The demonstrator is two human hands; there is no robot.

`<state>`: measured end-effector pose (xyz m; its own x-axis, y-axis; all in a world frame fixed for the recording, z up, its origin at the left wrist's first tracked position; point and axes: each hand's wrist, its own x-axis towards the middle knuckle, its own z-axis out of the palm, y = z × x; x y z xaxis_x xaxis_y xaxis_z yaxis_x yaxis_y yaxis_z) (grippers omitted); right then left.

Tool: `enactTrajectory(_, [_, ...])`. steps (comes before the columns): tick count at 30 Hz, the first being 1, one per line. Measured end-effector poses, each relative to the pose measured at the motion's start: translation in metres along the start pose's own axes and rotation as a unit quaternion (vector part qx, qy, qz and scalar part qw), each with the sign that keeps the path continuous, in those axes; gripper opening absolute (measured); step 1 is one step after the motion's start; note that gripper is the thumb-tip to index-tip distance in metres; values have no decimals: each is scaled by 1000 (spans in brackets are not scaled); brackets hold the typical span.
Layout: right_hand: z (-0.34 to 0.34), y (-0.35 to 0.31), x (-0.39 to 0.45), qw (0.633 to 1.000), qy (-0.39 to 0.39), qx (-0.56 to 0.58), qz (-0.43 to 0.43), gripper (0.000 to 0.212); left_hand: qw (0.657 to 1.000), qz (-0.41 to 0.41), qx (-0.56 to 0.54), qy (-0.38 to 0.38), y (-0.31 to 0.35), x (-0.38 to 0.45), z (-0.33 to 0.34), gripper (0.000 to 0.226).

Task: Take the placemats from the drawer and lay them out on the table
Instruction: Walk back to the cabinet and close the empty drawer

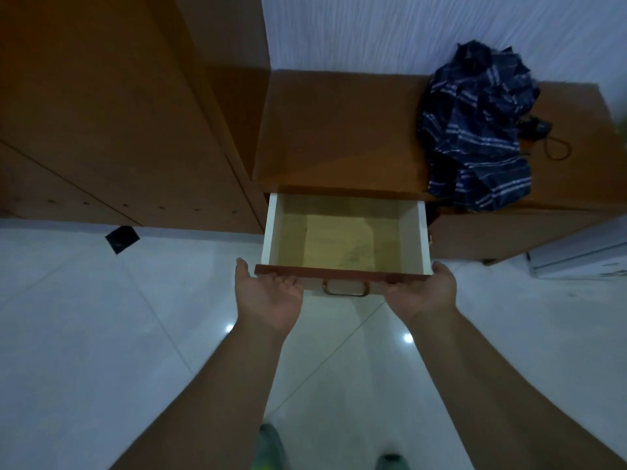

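Feet: two greenish shoes at the bottom edge, blurred, standing on the floor.
Floor: pale glossy tiles, open on both sides of the arms; a small dark square lies on it by the base of the tall cabinet.
Left hand: palm up under the left end of the drawer front, thumb against the left corner; the grip is loosely cupped, fingers tucked under the front edge where they cannot be seen fully.
Right hand: palm up under the right end of the front, thumb by the right corner; same loose cupped grip on the front's lower edge.
Handle: brass loop on the front, between the two hands, untouched.
Drawer: pulled well out, red-brown front edge nearest, white side walls, yellowish bottom showing; nothing seen lying inside, though the light is dim and a flat mat of the same colour might be hard to tell.
Bench: low brown cabinet top just behind the drawer, its front lip overhanging the drawer's back; left part bare.
Cloth: dark blue checked bundle on the bench's right part, hanging slightly over the front edge, right of the drawer.
Cord: thin dark loop on the bench beside the cloth.
Tall cabinet: brown, left of the bench, touching its side.
Wall: white, behind the bench.
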<state>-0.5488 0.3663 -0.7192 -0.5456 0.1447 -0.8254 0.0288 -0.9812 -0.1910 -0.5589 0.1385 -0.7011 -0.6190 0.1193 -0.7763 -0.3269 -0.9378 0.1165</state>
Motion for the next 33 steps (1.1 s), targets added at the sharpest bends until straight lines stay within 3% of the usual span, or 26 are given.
enactTrajectory(4, [15, -2, 9, 999, 10, -36, -1, 41, 1000, 2, 19, 8, 3, 18, 14, 72])
enactTrajectory(7, [30, 0, 15, 986, -14, -167, -24, 26, 997, 35, 69, 3, 3, 31, 27, 54])
enactTrajectory(9, [42, 4, 17, 921, -23, -386, -54, 14, 978, 58, 200, 3, 0, 43, 37, 35])
enactTrajectory(10, [44, 5, 21, 851, -25, -520, -67, 28, 946, 70, 316, 14, -3, 49, 41, 35])
enactTrajectory(11, [44, 6, 26, 771, -29, -631, -84, 54, 886, 82, 456, 26, -5, 55, 43, 41])
enactTrajectory(12, [44, 6, 32, 694, -33, -712, -101, 78, 798, 103, 593, 30, -6, 61, 43, 45])
enactTrajectory(13, [44, 7, 38, 626, -37, -769, -125, 92, 700, 129, 702, 23, -4, 67, 41, 45])
enactTrajectory(15, [39, 6, 52, 507, -51, -842, -177, 97, 527, 155, 836, 8, 1, 79, 34, 55])
enactTrajectory(17, [35, 4, 64, 413, -67, -882, -215, 92, 414, 155, 897, -11, 8, 91, 28, 79])
enactTrajectory(19, [34, 2, 72, 345, -75, -904, -240, 91, 352, 172, 920, -28, 14, 103, 28, 88])
enactTrajectory(21, [34, 2, 79, 298, -66, -918, -253, 94, 329, 192, 924, -31, 18, 113, 32, 88])
enactTrajectory(23, [34, 5, 86, 278, -55, -922, -265, 98, 320, 189, 928, -26, 20, 119, 38, 88])
enactTrajectory(29, [47, 4, 98, 263, -31, -925, -272, 105, 320, 198, 926, -12, 18, 130, 50, 94])
enactTrajectory(33, [55, 4, 93, 280, -30, -924, -259, 105, 306, 197, 931, -2, 20, 132, 58, 93])
